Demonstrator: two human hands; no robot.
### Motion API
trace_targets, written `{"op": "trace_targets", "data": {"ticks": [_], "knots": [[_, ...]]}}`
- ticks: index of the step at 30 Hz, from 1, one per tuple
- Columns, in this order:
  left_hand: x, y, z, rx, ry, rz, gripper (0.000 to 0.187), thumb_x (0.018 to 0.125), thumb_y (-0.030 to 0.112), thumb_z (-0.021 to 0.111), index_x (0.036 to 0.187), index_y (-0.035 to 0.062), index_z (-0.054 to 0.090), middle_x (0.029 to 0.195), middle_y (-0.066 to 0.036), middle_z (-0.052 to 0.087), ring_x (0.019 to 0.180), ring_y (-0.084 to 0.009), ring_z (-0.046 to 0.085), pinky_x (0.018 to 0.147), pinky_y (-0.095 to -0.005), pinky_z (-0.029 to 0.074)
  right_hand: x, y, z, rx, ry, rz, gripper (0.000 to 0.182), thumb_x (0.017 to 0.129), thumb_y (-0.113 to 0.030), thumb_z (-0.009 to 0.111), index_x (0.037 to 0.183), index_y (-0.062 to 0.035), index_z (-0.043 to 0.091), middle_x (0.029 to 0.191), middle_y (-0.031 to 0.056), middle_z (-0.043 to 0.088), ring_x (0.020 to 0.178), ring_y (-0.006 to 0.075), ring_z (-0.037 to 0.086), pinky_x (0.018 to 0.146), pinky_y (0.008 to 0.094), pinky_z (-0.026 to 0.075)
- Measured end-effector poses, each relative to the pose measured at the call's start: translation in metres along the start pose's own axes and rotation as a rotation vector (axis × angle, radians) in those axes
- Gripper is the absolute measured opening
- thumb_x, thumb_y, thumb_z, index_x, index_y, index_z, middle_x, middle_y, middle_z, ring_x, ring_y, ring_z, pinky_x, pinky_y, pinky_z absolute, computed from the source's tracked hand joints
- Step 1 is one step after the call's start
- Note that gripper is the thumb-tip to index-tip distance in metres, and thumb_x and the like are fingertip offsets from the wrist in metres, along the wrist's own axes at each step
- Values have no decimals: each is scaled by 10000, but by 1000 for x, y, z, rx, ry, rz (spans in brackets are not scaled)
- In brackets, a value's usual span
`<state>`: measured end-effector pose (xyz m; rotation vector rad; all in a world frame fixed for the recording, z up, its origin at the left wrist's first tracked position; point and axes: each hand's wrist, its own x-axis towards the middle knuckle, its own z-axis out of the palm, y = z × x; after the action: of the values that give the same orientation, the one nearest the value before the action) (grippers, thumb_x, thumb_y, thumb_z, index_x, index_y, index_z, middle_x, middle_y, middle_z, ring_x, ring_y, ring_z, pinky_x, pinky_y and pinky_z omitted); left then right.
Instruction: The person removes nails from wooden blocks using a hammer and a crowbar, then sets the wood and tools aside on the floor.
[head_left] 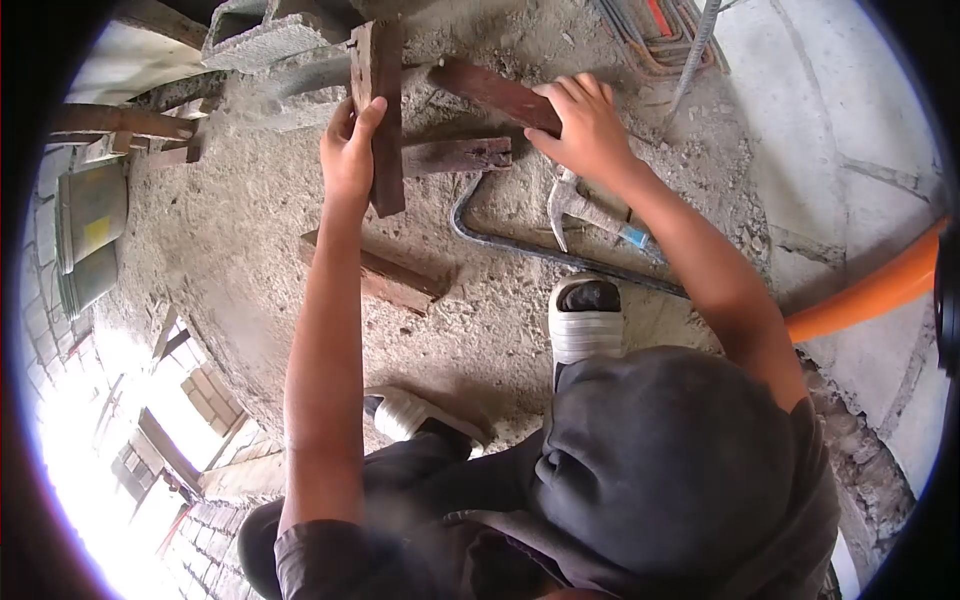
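My left hand (350, 152) is closed around a dark reddish-brown wood block (388, 110), held lengthwise with its top end toward the far side. Another wood block (490, 92) of the same colour is in my right hand (588, 125), gripped at its near end and slanting away to the left. Between and below the hands, a third block (455, 157) lies on the dirt floor. A fourth block (398, 282) lies nearer, partly behind my left forearm. Below my right hand are a claw hammer (590, 208) with a blue band and a dark crowbar (540, 252) with a hooked end.
A hollow concrete block (270, 42) stands at the far left. Bent steel bars (655, 45) lie at the far right, by a concrete block wall (810, 140). An orange pipe (875, 290) juts in at right. Grey-green panels (92, 215) stand at left; my shoes (585, 335) are close to the crowbar.
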<state>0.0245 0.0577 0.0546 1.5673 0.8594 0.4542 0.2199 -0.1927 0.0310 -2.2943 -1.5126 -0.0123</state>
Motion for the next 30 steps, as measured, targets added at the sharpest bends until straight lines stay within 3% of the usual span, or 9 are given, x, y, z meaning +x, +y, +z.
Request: {"op": "trace_targets", "data": {"ticks": [2, 5, 7, 10, 16, 22, 30], "knots": [[-3, 2, -3, -10, 21, 12, 667, 890, 438, 745, 1275, -94, 627, 1098, -110, 704, 998, -160, 626, 899, -291, 481, 14, 6, 10, -7, 20, -51, 534, 845, -385, 764, 1241, -62, 607, 1135, 91, 605, 1148, 299, 506, 980, 445, 378], [-6, 6, -8, 259, 41, 79, 762, 842, 503, 774, 1278, -102, 621, 1094, -171, 720, 1006, -227, 663, 910, -337, 498, 29, 6, 23, -25, 28, -106, 546, 866, -395, 748, 1276, -70, 591, 1167, 92, 596, 1163, 299, 503, 994, 439, 381], [-8, 10, -10, 495, 16, 84, 857, 796, 568, 790, 1293, -107, 611, 1098, -252, 719, 1048, -321, 689, 932, -382, 508, 31, 6, 32, -31, 3, -102, 573, 880, -385, 740, 1328, -77, 559, 1213, 106, 577, 1186, 309, 502, 1023, 453, 382], [-17, 12, 0, 624, 106, 74, 801, 813, 583, 773, 1266, -65, 641, 1135, -223, 714, 1077, -313, 680, 940, -400, 506, 23, 9, 40, -30, 13, -62, 559, 892, -372, 735, 1332, -78, 556, 1215, 110, 575, 1190, 311, 506, 1029, 467, 387], [-24, 9, 24, 608, 93, 150, 944, 754, 627, 802, 1324, -97, 596, 1155, -300, 698, 1122, -391, 687, 958, -424, 530, 19, 12, 39, -17, 4, -47, 549, 910, -370, 711, 1348, -80, 550, 1266, 121, 559, 1190, 314, 511, 1016, 477, 448], [-35, 20, 37, 783, 122, 192, 922, 747, 577, 829, 1326, -98, 589, 1153, -295, 701, 1092, -396, 699, 932, -421, 543, 15, 6, 41, -68, 26, -37, 572, 906, -368, 717, 1368, -76, 545, 1250, 118, 558, 1176, 325, 512, 1018, 471, 463], [-52, 14, 41, 746, 168, 210, 874, 737, 520, 849, 1310, -91, 600, 1133, -286, 707, 1061, -397, 706, 920, -420, 546, 15, 5, 43, -15, 88, -29, 523, 895, -303, 745, 1338, -87, 567, 1205, 108, 561, 1150, 317, 520, 1019, 469, 444]]}}
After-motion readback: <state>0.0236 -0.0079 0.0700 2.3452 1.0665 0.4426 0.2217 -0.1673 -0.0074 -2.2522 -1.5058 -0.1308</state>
